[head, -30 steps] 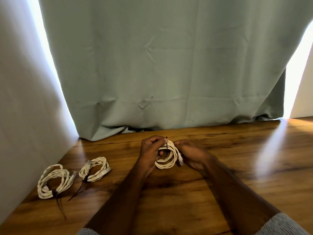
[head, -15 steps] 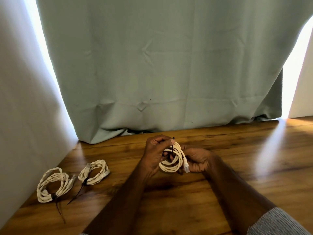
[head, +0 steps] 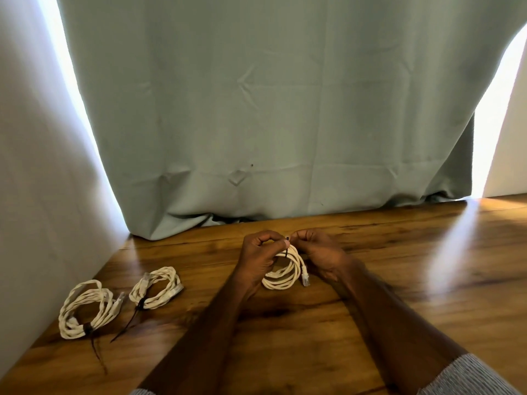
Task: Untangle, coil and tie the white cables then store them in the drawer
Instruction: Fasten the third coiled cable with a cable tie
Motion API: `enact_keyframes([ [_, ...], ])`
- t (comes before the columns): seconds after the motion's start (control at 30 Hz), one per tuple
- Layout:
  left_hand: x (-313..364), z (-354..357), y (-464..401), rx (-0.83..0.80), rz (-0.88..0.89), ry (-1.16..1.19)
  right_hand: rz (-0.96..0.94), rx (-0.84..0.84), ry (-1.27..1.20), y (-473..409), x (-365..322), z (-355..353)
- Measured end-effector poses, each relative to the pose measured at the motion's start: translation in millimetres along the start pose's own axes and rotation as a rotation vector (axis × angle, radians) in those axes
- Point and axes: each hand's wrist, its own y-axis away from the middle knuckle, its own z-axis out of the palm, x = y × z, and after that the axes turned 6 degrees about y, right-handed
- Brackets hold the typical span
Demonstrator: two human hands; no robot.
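Head view: above the wooden floor (head: 313, 337), near a green curtain (head: 271, 109), the left hand (head: 258, 259) and right hand (head: 320, 253) both pinch the top of a coiled white cable (head: 281, 277) where a black tie (head: 286, 246) wraps it. Two tied coils (head: 85, 307) (head: 156, 286) lie left. No writing is readable

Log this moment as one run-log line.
stage: tying third coil | left hand: grips coiled cable | right hand: pinches black tie | done: two tied coils on table | drawer: unseen
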Motion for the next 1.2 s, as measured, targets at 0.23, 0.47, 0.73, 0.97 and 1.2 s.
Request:
enact_keyframes([
  [0.23,-5,-1,-4,0.042,-0.011,-0.079,-0.251,0.317,0.401,1,-6,13],
  [0.47,-12,4,-10,0.111,0.035,-0.109,-0.486,0.525,0.710,-3,-5,17],
  [0.73,-11,3,-12,0.195,0.159,-0.035,-0.288,0.259,0.013,-2,-14,20],
  [0.97,-8,-4,-11,0.185,0.165,-0.014,-0.158,0.088,-0.204,3,-15,15],
  [1.2,-11,-7,-10,0.165,0.120,0.003,-0.164,0.110,-0.183,4,-14,20],
])
